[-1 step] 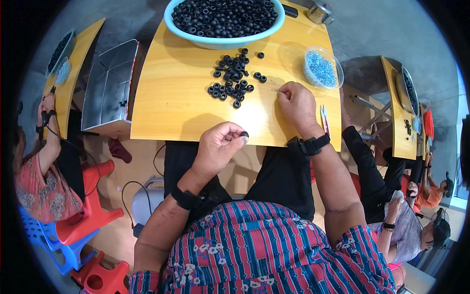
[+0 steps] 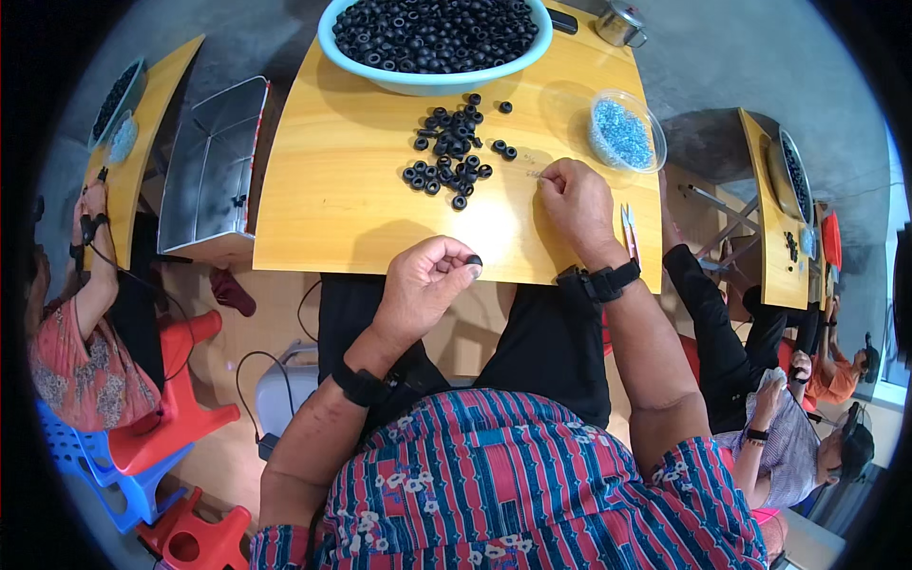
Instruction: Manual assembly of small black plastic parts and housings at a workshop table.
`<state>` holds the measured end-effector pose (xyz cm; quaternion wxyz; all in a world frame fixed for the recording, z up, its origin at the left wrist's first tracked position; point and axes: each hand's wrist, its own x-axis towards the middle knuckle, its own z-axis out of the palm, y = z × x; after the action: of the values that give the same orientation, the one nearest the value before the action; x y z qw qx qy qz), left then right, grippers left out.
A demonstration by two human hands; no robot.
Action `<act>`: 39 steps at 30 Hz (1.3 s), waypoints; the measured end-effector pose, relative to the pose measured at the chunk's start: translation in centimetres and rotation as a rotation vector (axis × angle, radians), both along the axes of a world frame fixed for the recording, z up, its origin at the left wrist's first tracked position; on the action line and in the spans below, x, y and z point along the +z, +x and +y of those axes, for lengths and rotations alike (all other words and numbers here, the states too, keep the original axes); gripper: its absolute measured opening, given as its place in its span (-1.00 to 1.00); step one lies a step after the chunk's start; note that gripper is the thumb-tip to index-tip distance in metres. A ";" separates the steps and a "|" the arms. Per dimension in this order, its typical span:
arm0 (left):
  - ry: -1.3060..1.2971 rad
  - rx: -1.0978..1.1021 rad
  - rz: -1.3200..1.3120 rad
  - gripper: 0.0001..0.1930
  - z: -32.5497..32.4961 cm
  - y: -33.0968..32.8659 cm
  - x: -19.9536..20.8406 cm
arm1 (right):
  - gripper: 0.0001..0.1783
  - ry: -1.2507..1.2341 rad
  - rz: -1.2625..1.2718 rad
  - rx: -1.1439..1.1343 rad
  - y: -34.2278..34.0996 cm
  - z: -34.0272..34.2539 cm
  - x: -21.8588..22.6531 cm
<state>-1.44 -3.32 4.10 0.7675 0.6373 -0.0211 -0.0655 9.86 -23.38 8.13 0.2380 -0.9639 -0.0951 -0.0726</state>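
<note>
My left hand (image 2: 424, 283), at the near edge of the table, pinches a small black ring-shaped piece (image 2: 474, 259) between thumb and fingertips. Further right, my right hand (image 2: 579, 201) rests at the tabletop with its fingers pinched together. Tiny pale bits (image 2: 534, 166) lie by those fingertips, and whatever is between them is too small to make out. A loose pile of black ring-shaped pieces (image 2: 456, 142) is spread ahead of both hands. Beyond it, a light blue basin (image 2: 432, 82) is heaped with the same kind of pieces.
A clear tub (image 2: 659, 142) of small blue transparent pieces stands at the right, with thread snips (image 2: 631, 233) nearer me. A metal mug (image 2: 621, 23) and a dark object (image 2: 563, 21) are at the back. An open metal-lined box (image 2: 204, 161) is left of the table. Other people work at both sides.
</note>
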 end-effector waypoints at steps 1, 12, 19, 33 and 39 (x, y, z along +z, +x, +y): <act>0.019 0.001 -0.005 -0.91 0.1 0.0 -0.1 | -0.84 0.003 -0.006 0.014 0.0 -0.1 -0.2; -0.016 0.003 -0.010 -0.91 0.0 0.1 -0.3 | -0.90 0.040 -0.151 0.064 0.4 -1.5 -1.8; -0.003 -0.007 0.010 -0.89 0.1 0.1 -0.3 | -0.89 -0.103 -0.135 0.108 0.1 -1.2 -1.1; 0.036 0.005 0.009 -0.90 0.1 0.2 0.1 | -0.89 -0.010 -0.302 0.239 0.3 -1.7 -1.7; 0.100 0.040 -0.131 -0.87 -1.1 2.0 1.9 | -0.91 0.294 -0.183 0.212 -1.8 -0.4 -0.8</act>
<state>0.59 -4.39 5.96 0.7329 0.6781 -0.0549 -0.0092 8.06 -23.79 7.31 0.3730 -0.8926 -0.2058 -0.1475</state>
